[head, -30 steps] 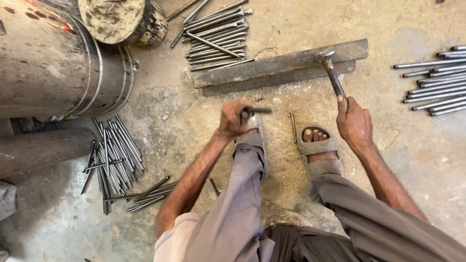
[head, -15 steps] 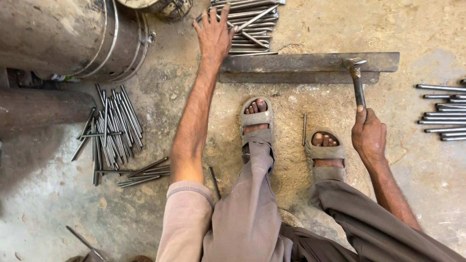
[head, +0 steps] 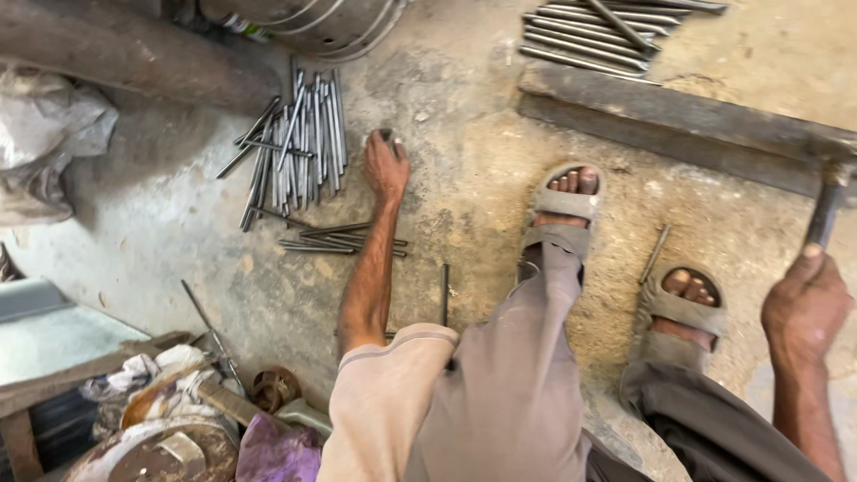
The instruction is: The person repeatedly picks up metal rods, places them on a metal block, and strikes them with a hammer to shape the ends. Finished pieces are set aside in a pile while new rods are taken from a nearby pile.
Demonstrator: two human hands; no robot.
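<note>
Left hand: stretched to the concrete floor, fingers curled over a small dark object; whether it is truly gripped cannot be told. It lies just beside the loose pile of thin grey steel rods. Right hand: clenched on the dark hammer handle, head resting on the long flat steel bar. Risk: rods roll underfoot near the sandalled feet; a slack hammer could tip.
</note>
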